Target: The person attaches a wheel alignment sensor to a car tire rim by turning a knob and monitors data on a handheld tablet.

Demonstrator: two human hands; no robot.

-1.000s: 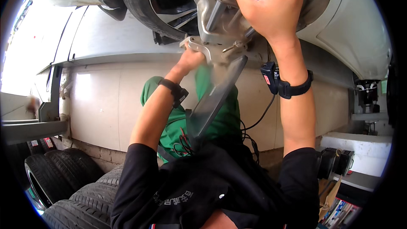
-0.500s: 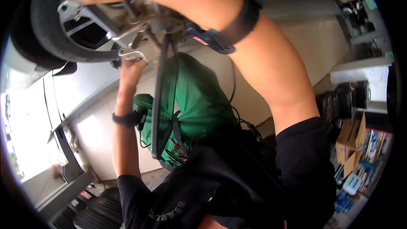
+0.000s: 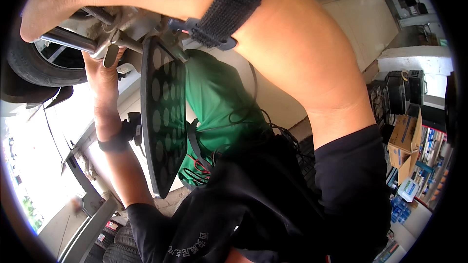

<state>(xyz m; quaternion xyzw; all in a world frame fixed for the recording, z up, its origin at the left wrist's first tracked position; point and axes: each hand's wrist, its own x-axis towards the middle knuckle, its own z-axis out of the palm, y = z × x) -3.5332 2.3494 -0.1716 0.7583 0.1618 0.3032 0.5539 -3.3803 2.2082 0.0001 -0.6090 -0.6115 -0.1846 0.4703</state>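
Note:
A metal wheel clamp with rods and a lever carries a dark target board marked with rows of pale round dots. Behind it, at the upper left, is a car wheel with a black tyre. My left hand grips the clamp's lower side, its fingertips partly hidden behind the metal. Across the top reaches my right arm, and my right hand is at the clamp's far upper side. Its fingers are hidden, so their hold does not show. The board stands nearly upright beside my green-trousered leg.
Black and red cables lie by my lap. Stacked tyres are at the lower left, near a grey metal beam. An open cardboard box and shelved goods stand on the right. Pale floor tiles lie beneath.
The clamp and both hands have moved left in view. The target board, earlier nearly edge-on, is turned so its dotted face shows.

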